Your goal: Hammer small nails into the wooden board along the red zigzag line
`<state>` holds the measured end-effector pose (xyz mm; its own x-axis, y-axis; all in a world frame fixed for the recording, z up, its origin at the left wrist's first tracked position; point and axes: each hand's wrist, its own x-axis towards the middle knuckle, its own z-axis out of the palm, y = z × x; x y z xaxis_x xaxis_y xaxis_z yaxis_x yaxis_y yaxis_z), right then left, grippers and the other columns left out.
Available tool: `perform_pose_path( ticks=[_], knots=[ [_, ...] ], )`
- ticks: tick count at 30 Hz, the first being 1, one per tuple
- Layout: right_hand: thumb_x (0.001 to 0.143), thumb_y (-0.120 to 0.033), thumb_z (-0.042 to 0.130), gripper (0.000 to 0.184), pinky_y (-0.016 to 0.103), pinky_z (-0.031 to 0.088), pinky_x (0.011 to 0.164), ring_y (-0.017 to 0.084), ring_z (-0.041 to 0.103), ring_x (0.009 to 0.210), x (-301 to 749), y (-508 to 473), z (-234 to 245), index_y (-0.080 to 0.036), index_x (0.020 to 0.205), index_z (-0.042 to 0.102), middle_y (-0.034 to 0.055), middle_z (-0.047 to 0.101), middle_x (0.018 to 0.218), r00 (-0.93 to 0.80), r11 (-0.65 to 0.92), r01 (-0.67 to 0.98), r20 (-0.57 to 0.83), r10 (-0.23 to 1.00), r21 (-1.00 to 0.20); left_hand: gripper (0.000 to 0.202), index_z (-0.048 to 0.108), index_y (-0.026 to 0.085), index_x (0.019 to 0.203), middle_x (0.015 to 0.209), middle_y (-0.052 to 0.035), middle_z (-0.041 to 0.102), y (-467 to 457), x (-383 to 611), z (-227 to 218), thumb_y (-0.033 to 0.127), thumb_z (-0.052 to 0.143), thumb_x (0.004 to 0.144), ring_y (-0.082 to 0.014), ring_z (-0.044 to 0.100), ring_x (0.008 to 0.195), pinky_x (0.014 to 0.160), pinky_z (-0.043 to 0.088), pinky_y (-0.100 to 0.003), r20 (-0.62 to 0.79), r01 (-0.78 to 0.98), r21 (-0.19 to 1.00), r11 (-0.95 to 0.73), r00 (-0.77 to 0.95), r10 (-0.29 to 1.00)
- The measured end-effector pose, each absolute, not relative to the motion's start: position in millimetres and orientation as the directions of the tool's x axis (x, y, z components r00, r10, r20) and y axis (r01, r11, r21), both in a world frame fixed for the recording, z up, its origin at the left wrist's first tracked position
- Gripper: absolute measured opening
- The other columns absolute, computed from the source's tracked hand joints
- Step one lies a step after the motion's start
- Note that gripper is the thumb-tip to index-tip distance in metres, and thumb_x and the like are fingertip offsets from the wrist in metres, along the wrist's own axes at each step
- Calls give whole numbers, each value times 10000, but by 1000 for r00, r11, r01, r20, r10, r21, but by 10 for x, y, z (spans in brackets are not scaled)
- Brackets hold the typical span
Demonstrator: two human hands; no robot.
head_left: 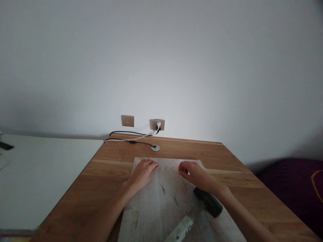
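A pale, stained board (151, 208) lies on a wooden table (106, 168) in front of me. My left hand (142, 173) rests on the board's far left part with its fingers curled under, knuckles up. My right hand (194, 173) rests on the far right part, its fingers curled too; what they hold, if anything, is hidden. A hammer with a black head (208, 201) and a whitish handle (183, 227) lies on the board just under my right forearm. Two small nails (163, 189) lie loose on the board between my arms.
A white table (37, 174) adjoins on the left. A black and a white cable (131, 139) run from a wall socket (158, 124) to a small round disc (155, 148) on the wood. Dark purple fabric (290, 181) lies to the right.
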<state>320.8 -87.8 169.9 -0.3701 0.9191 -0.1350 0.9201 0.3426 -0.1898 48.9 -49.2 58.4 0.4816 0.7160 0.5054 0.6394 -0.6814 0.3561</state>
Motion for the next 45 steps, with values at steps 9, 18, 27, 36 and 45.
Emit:
perform_pose_path(
  ticks=[9, 18, 27, 36, 45],
  knots=[
    [1074, -381, 718, 283, 457, 652, 929, 239, 762, 1067, 2795, -1140, 1768, -202, 1294, 730, 84, 758, 1303, -525, 432, 848, -377, 763, -307, 233, 796, 197, 1067, 1027, -61, 827, -501, 497, 605, 27, 660, 984, -253, 760, 1020, 953, 551, -379, 503, 667, 344, -661, 463, 730],
    [1064, -376, 732, 312, 486, 643, 957, 255, 755, 1110, 2775, -1095, 1615, -196, 1319, 719, 92, 748, 1330, -545, 457, 834, -337, 767, -310, 139, 779, 207, 971, 965, -50, 814, -494, 517, 628, 80, 723, 969, -237, 752, 972, 922, 539, -356, 511, 679, 369, -635, 423, 749],
    [1061, -375, 738, 318, 470, 653, 926, 248, 763, 1077, 2762, -1091, 1539, -189, 1317, 716, 88, 754, 1304, -505, 427, 857, -304, 808, -289, 85, 729, 201, 912, 934, -57, 781, -526, 545, 711, 188, 765, 988, -240, 720, 944, 867, 505, -339, 512, 669, 448, -593, 352, 784],
    [1068, -384, 726, 341, 480, 648, 946, 255, 753, 1109, 2967, -883, 1734, -203, 1356, 701, 98, 735, 1354, -273, 258, 954, -88, 958, -154, 169, 714, 192, 815, 828, -18, 739, -663, 544, 799, 205, 767, 974, -174, 683, 794, 750, 477, -274, 432, 506, 508, -697, 551, 714],
    [1063, -385, 731, 360, 495, 642, 966, 268, 745, 1146, 3048, -786, 1599, -207, 1374, 695, 104, 722, 1389, -241, 246, 969, -108, 965, 34, 101, 723, 206, 873, 879, -20, 724, -705, 566, 783, 197, 777, 957, -188, 690, 845, 788, 507, -285, 404, 490, 526, -695, 575, 711]
  ],
)
